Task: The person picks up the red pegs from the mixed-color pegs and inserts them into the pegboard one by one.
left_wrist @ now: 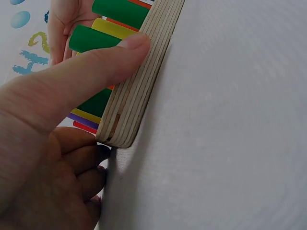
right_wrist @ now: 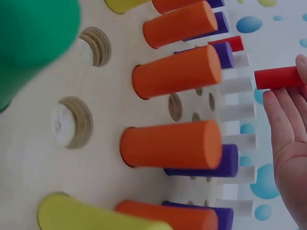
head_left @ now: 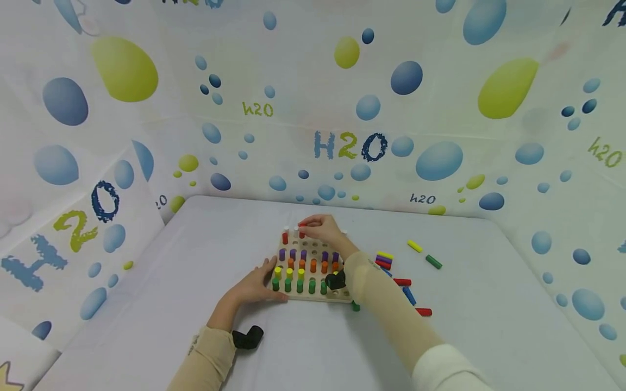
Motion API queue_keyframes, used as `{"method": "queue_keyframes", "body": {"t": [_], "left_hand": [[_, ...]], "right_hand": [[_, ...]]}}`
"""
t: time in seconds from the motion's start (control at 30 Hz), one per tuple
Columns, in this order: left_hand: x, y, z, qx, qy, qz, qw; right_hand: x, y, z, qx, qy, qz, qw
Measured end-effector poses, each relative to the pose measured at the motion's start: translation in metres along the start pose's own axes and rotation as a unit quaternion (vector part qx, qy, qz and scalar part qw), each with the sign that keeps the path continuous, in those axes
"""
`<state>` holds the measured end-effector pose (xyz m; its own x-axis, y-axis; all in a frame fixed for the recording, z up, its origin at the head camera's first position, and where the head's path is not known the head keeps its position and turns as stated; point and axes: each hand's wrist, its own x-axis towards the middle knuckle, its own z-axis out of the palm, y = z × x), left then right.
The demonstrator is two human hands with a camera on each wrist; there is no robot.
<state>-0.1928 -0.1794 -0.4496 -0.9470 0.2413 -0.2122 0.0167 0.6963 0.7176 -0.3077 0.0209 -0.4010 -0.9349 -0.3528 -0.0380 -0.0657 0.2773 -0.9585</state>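
A wooden pegboard [head_left: 318, 297] lies on the table with rows of coloured pegs standing in its holes. Over its far left part, my right hand [head_left: 323, 229] pinches a red peg [right_wrist: 278, 77] between thumb and fingers. The right wrist view shows this peg apart from the board, near a row of white pegs [right_wrist: 238, 112]. My left hand [head_left: 251, 283] holds the board's near left corner, its thumb [left_wrist: 134, 42] on the front edge and the other fingers by the left side. Another red peg [head_left: 285, 238] stands at the far left. Orange pegs [right_wrist: 170, 146] and purple pegs [head_left: 282, 254] fill middle rows.
Right of the board lie loose pegs, among them a yellow peg [head_left: 414, 246], a green peg [head_left: 433, 262], a blue peg [head_left: 409, 296] and a red peg [head_left: 423, 312]. One green peg [head_left: 356, 306] lies by the near right corner. A patterned backdrop [head_left: 303, 81] surrounds the white table [head_left: 205, 233].
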Motion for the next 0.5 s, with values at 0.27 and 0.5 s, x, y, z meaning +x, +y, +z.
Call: {"method": "queue_keyframes", "body": {"t": [0.27,0.5], "left_hand": [[-0.002,0.001,-0.001,0.002,0.001,-0.011,0.9999],[-0.002,0.003,-0.001,0.003,-0.005,-0.007,1.0]], "right_hand": [[0.003,-0.001,0.013,0.042,0.0,0.034,0.9985],[0.012,0.004,0.017,0.036,0.005,0.054,0.9979]]}}
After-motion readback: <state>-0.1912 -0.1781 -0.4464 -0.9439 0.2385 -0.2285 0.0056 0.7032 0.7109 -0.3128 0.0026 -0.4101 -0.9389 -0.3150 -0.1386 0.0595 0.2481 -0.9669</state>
